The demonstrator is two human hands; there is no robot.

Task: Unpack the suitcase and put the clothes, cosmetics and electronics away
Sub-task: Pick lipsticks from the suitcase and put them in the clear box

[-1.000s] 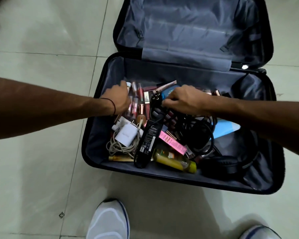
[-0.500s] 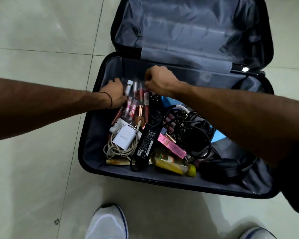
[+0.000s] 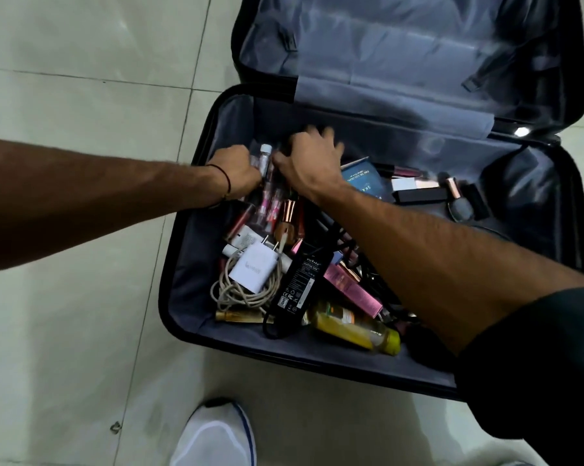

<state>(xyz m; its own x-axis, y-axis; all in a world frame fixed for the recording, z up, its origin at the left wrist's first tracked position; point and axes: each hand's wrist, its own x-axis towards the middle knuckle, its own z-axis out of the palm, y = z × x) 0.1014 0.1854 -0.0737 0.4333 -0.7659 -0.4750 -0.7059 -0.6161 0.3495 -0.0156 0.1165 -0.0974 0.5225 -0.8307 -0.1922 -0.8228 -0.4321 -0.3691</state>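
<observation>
Two hands meet at the far-left corner of the open suitcase (image 3: 189,270), over a bunch of lip-gloss tubes (image 3: 270,203). The left hand (image 3: 238,169) has its fingers curled round the far ends of the bunch, and a clear tube with a white cap (image 3: 265,155) stands up out of that fist. The right hand (image 3: 309,163) lies just beside it, thumb toward the tubes and fingers spread and blurred. Whether it pinches anything I cannot tell.

The tubes lie side by side, their long axes running from the far wall toward the person. The left hand comes in from the side, across that axis, and is the nearer one. A lift straight up probably suits it best, the right hand steadying loose ends.

Nearer in the case lie a white charger plug (image 3: 255,267) on its coiled cable (image 3: 230,290), a black power adapter (image 3: 300,280) and a yellow bottle (image 3: 354,327) — all untouched. No clothes show, so cosmetics look to be the step in hand.
</observation>
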